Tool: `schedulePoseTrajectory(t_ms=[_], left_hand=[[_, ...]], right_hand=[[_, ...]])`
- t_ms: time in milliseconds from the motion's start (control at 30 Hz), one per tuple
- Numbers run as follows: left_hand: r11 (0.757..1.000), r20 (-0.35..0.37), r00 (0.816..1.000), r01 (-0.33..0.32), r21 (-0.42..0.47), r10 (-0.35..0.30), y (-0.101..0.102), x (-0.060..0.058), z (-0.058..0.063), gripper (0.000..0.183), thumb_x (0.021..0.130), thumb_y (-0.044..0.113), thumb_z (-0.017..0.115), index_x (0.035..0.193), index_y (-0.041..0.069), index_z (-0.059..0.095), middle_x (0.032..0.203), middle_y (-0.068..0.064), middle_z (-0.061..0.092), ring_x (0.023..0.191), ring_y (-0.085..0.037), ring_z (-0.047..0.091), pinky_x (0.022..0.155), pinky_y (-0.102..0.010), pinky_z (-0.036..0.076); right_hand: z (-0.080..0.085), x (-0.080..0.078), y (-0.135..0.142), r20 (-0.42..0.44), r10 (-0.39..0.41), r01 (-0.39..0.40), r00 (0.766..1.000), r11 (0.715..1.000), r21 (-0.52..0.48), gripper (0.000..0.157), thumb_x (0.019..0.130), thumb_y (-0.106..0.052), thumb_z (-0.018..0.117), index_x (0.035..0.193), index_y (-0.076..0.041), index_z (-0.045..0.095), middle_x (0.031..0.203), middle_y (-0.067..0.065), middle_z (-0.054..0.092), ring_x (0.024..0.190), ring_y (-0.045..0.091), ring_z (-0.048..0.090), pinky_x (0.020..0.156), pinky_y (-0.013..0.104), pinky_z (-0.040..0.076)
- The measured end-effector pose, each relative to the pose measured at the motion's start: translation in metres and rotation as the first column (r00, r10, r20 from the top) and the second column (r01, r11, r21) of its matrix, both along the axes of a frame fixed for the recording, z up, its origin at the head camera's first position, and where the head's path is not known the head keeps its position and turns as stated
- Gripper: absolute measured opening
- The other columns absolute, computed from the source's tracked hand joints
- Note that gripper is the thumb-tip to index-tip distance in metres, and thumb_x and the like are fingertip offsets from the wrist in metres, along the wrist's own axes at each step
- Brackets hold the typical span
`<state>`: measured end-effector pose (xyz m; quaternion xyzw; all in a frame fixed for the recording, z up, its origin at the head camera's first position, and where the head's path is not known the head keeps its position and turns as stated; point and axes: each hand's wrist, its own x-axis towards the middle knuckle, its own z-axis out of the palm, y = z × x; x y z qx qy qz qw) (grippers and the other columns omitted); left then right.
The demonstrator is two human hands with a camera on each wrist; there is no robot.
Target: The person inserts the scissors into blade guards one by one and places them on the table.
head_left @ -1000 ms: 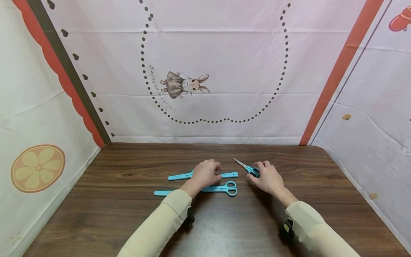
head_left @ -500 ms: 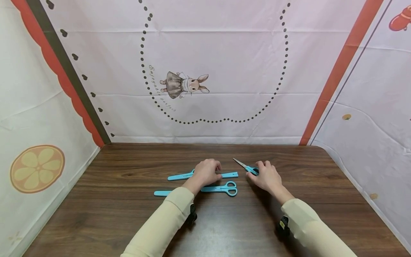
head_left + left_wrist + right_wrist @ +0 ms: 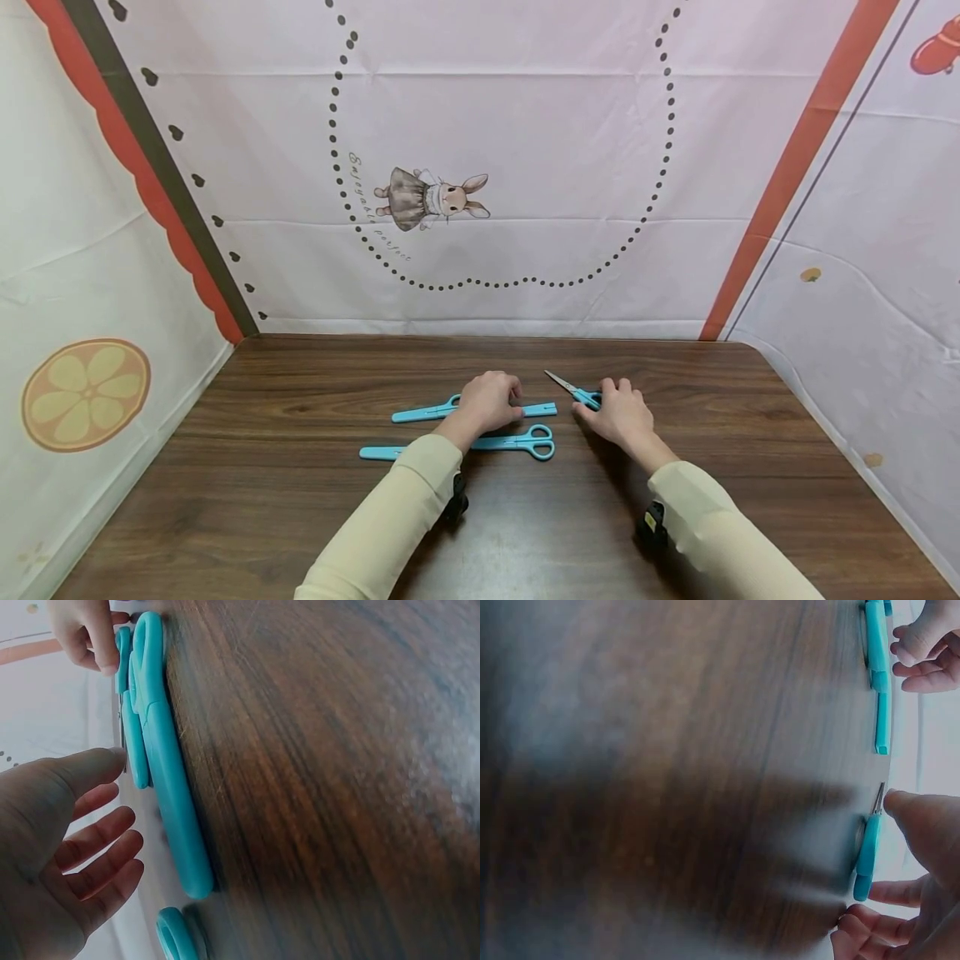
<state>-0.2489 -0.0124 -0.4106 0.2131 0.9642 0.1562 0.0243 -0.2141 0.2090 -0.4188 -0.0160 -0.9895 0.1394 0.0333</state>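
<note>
Bare scissors (image 3: pixel 587 397) with turquoise handles and a silver blade lie at the right, blade toward the back left. My right hand (image 3: pixel 621 413) is spread around their handles, thumb on the near side, fingers on the far side; the right wrist view shows it not curled round them. My left hand (image 3: pixel 487 403) hovers over a loose turquoise sheath (image 3: pixel 540 409), fingers loosely bent with nothing in them. It partly hides that sheath and a second pair of scissors in its sheath (image 3: pixel 420 413) to the left. In front lies a third, sheathed pair of scissors (image 3: pixel 517 442), partly hidden by the left wrist.
Everything lies on a dark wood table (image 3: pixel 300 500). A pale printed cloth (image 3: pixel 562 167) hangs behind it and along both sides. Each wrist carries a small black camera.
My left hand has shifted slightly right along the sheath. The right hand has edged slightly left, covering more of the bare scissors' handles. The scissors and sheaths have stayed put.
</note>
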Motion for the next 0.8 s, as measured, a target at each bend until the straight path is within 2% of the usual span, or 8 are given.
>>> schedulePoseTrajectory(t_ms=[267,467,800], left_hand=[[1.000,0.008,1.000,-0.009,-0.008,0.009,0.0011,-0.0026,-0.0047,0.017,0.080,0.032,0.070,0.092,0.021,0.066,0.087,0.005,0.059,0.074,-0.011,0.055,0.062,-0.029,0.046],[0.999,0.005,1.000,-0.009,-0.047,0.009,0.0035,-0.0034,-0.0071,0.019,0.080,0.033,0.070,0.093,0.021,0.066,0.088,0.005,0.057,0.079,-0.013,0.055,0.065,-0.031,0.046],[0.998,0.016,1.000,-0.006,-0.069,0.007,0.0087,-0.0003,-0.0050,0.019,0.078,0.033,0.073,0.091,0.021,0.066,0.089,0.005,0.054,0.080,-0.013,0.053,0.066,-0.030,0.046]], right_hand=[[-0.0006,-0.0041,-0.0029,0.040,-0.053,0.052,0.998,0.998,0.024,0.061,0.083,-0.050,0.059,0.113,0.003,0.050,0.112,0.026,0.046,0.098,0.043,0.050,0.066,0.051,0.046],[-0.0009,-0.0058,-0.0051,0.078,-0.066,0.062,0.995,0.997,0.050,0.065,0.084,-0.051,0.057,0.118,0.003,0.048,0.115,0.026,0.045,0.100,0.043,0.049,0.066,0.051,0.046],[-0.0001,-0.0080,-0.0089,0.118,-0.089,0.079,0.989,0.993,0.082,0.072,0.085,-0.056,0.053,0.125,0.003,0.042,0.118,0.027,0.043,0.103,0.045,0.047,0.070,0.054,0.045]])
